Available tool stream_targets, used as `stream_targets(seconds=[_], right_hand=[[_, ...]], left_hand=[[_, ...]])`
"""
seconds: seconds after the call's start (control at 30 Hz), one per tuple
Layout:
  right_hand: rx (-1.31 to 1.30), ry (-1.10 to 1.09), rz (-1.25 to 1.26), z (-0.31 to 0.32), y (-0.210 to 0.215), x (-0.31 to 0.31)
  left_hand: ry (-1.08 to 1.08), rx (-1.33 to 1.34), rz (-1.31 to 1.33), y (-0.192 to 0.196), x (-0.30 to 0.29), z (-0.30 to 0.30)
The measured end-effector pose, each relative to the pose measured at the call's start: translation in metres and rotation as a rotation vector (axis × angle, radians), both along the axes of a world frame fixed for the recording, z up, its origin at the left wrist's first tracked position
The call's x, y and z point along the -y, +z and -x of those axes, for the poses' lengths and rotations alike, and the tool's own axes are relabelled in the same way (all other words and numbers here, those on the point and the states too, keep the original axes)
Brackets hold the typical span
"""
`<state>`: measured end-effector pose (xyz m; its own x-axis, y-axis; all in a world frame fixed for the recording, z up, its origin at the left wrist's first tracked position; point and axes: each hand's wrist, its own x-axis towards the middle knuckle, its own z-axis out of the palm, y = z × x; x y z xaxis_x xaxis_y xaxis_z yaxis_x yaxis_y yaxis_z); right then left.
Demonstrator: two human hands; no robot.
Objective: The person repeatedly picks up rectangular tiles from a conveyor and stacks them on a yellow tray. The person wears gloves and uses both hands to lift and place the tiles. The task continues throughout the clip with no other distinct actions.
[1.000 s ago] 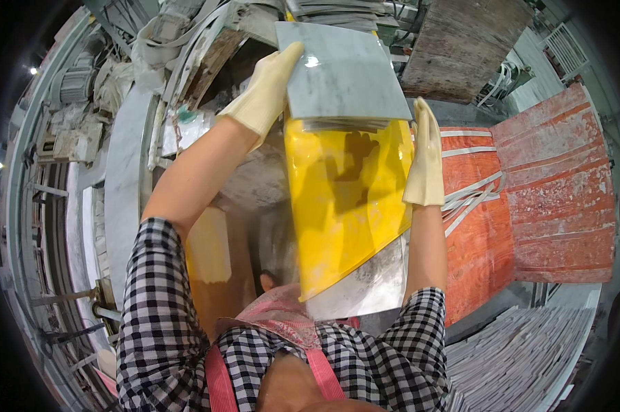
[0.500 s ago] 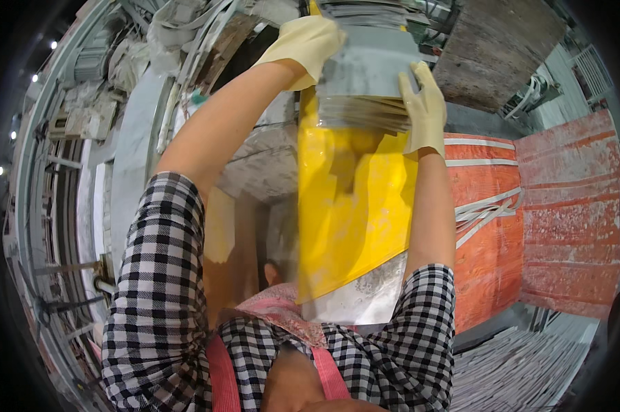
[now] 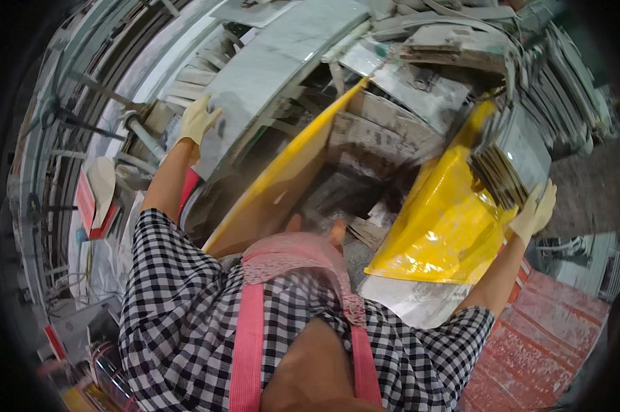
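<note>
Grey stack of thin, flat, square-edged tiles (image 3: 523,147) is seen to the right, set on the upper part of a glossy yellow plastic-like sheet (image 3: 440,226), its layered edges blurred and turned toward the body. Nearest to the view, a pink apron with lace-like trim (image 3: 289,257) is worn over a black-and-white checked shirt (image 3: 169,275), with both sleeves ended above the bare forearms. Just beyond the apron, a smooth greyish-white surface (image 3: 413,301) is left uncovered below the slanting lower edge of the yellow sheet. A red, pale-streaked panel (image 3: 543,329) is placed at the lower right. Farther out, the right hand (image 3: 535,209), covered by a cream glove, is held at the near right corner of the stack, with its fingers extended and parted; whether any weight is taken by it cannot be told. Toward the left, an upright yellow-edged board (image 3: 289,161) is slanted across the space in front of the body. Beyond it, the left hand (image 3: 200,122), gloved likewise, is held open with fingers spread, near the end of a long grey veined slab (image 3: 276,72); contact with the slab cannot be made out. Farthest, many grey sheets (image 3: 560,89) are ranged close together at the upper right.
</note>
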<state>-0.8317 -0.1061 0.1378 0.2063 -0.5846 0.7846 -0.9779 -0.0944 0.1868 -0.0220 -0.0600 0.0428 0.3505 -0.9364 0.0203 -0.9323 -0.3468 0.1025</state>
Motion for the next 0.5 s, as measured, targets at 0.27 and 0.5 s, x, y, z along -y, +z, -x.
stream_targets(seconds=[0.27, 0.5], right_hand=[[0.631, 0.19, -0.476, -0.137, -0.048, -0.118], [0.702, -0.071, -0.561, -0.135, -0.075, -0.178]], left_hand=[[0.165, -0.427, -0.252, -0.035, 0.004, -0.115], [0.039, -0.588, -0.414, 0.055, -0.005, -0.092]])
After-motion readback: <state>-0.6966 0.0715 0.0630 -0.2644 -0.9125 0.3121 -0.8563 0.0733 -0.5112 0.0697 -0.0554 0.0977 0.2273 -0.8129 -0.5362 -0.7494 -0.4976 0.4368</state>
